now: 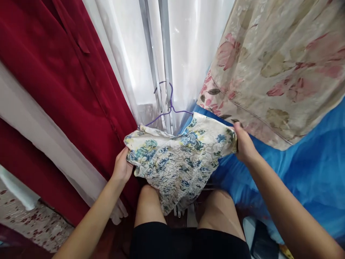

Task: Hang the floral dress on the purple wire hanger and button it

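Observation:
A white blouse (185, 158) with blue and green flowers hangs in front of me on a purple wire hanger (171, 104). My left hand (123, 166) grips the edge of its left sleeve, fingers tucked behind the cloth. On the other side my right hand (244, 143) pinches the right sleeve end, thumb on top. Between my hands the blouse is spread wide, its lower part narrowing down between my knees. The hanger's hook rises beside two metal rails (161, 72); whether it rests on one of them I cannot tell for certain.
Red curtains (81, 72) and a pale curtain panel (48, 144) hang at left. Sheer white fabric (188, 43) is behind the rails. At right, a floral cloth (269, 79) hangs over blue fabric (309, 162). A dark object (264, 239) lies low at right.

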The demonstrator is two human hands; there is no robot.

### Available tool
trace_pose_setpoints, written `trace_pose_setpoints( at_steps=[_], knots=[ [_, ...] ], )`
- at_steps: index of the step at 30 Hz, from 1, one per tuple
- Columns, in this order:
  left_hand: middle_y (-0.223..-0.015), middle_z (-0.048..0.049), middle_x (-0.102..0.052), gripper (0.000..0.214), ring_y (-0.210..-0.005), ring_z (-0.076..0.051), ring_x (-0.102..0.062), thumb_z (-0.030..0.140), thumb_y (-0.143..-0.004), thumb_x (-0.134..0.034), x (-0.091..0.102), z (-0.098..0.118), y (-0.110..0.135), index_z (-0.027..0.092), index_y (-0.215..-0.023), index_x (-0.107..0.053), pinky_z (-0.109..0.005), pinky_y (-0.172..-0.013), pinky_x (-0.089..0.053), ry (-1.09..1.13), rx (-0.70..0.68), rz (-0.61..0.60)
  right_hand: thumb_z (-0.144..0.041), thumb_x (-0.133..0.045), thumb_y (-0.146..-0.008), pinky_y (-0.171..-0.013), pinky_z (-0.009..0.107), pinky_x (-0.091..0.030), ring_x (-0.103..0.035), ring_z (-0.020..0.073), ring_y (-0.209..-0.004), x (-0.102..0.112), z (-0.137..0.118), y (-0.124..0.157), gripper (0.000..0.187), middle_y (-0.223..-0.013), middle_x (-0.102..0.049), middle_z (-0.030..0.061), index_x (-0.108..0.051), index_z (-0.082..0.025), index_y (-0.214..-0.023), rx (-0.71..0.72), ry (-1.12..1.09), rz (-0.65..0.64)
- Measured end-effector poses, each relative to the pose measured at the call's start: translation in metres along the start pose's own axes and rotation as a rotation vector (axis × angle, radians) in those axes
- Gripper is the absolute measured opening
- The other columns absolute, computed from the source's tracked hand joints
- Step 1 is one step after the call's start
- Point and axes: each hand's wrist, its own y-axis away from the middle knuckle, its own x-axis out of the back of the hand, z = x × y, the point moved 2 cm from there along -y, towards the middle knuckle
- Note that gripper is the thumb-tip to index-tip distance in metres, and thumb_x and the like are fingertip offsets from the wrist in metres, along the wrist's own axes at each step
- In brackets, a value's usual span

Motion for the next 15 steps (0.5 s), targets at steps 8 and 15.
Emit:
trace_pose_setpoints(
  at_steps=[8,15],
  knots=[
    [-0.143,-0.0095,-0.062,0.041,-0.137,-0.03,-0.053,0.042,-0.093,-0.061,-0.065,0.091,0.027,0.02,-0.127,-0.067,-0.044,-0.114,-0.045,-0.063,-0.331,-0.222,-0.037,-0.082,-0.075,-0.048,0.026,-0.038,-0.049,0.0132,-0.051,-0.025,-0.054,0.027,0.023,-0.058,-0.06,-0.0012,-0.069,-0.018,-0.073,0.092,-0.213,0.258],
    [-0.156,-0.0097,-0.046,0.087,-0.148,-0.036,-0.035,0.026,-0.069,-0.085,-0.058,0.072,0.034,0.028,-0.148,-0.05,-0.053,-0.125,-0.021,-0.98,-0.903,-0.335,-0.049,-0.076,-0.083,-0.042,0.025,-0.029,-0.041,0.013,-0.046,-0.035,-0.052,0.13,0.038,-0.053,-0.05,-0.0019,-0.062,-0.021,-0.061,0.196,0.23,0.224]
  ],
)
